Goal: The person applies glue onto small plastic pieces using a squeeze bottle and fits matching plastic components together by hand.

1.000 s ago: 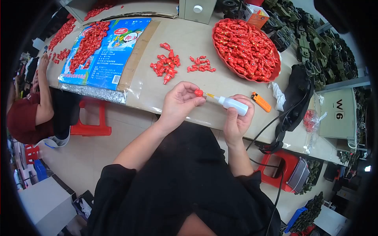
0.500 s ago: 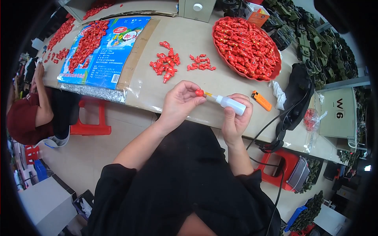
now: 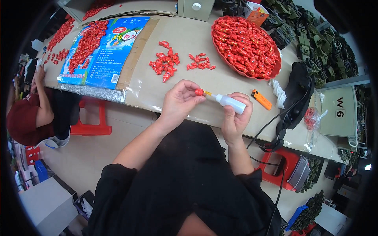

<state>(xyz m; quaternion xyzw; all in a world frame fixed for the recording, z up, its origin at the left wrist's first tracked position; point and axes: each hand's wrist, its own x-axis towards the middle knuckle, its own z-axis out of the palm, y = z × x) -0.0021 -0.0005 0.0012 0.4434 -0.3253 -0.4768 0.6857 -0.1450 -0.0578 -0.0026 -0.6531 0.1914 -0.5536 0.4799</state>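
Between thumb and fingers, my left hand (image 3: 182,100) pinches a small red figurine (image 3: 199,92). My right hand (image 3: 238,118) grips a white squeeze bottle (image 3: 231,104) with a thin yellowish nozzle, whose tip meets or nearly meets the red piece; the exact contact is too small to tell. Both hands are above the table's near edge. Beyond them on the tabletop lie a loose pile of red figurines (image 3: 164,63) and a smaller group of red pieces (image 3: 200,63). A red scalloped bowl (image 3: 214,39) heaped with similar figurines stands to the right.
An orange lighter (image 3: 261,100), crumpled tissue (image 3: 279,95) and black strap with a cable (image 3: 295,98) lie at the right. At the left, a blue printed cardboard sheet (image 3: 106,63) bears more red pieces. Another person (image 3: 29,114) sits far left, near a red stool (image 3: 91,122).
Hardly anything differs. The bottle and its nozzle have shifted very slightly beside the red figurine, while both hands keep their hold.
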